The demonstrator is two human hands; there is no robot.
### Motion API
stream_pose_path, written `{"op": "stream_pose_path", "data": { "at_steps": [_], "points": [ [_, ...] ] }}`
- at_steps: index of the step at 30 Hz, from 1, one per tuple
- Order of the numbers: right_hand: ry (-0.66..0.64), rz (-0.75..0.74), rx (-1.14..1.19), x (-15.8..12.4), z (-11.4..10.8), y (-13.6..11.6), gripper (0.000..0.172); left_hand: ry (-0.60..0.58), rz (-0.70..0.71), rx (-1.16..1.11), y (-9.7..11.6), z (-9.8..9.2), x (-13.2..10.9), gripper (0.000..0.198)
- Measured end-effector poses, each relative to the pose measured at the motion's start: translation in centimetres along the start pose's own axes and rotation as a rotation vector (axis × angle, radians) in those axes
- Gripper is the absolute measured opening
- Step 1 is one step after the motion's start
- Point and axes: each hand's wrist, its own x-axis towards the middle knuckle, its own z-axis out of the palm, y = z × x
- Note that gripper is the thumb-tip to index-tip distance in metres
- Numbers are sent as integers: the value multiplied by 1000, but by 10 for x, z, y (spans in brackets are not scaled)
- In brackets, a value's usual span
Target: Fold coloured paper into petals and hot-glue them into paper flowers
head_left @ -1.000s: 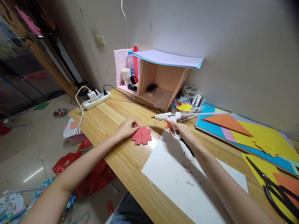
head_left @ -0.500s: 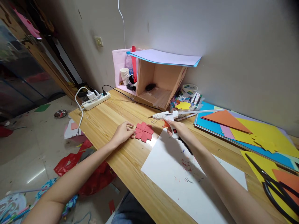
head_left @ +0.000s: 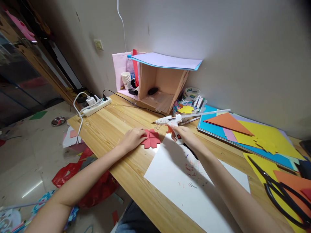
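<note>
Red flower (head_left: 153, 142) lies in from the near edge of the table (head_left: 102, 119). Left hand (head_left: 133, 139) touches its left side, pinch unclear; apart, right hand (head_left: 183, 134) grips the glue gun (head_left: 172, 120). Better press it flat, fingers clear of the nozzle (head_left: 153, 122).

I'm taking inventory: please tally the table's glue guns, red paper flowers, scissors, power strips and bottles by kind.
Glue gun: 1
Red paper flower: 1
Scissors: 1 pair
Power strip: 1
Bottle: 1
Total: 5
</note>
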Motion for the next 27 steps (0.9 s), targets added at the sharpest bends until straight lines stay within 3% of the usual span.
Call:
{"op": "stream_pose_path", "data": {
  "at_steps": [4, 13, 27],
  "points": [
    [-45, 17, -56, -9, -3, -10, 50, 41, 7, -5, 2, 3, -4, 23],
    [-152, 0, -236, -15, 7, -9, 53, 142, -222, -285, -4, 15, -1, 21],
    [-159, 3, -327, -9, 20, -12, 50, 124, -205, -372, -8, 16, 1, 20]
  ]
}}
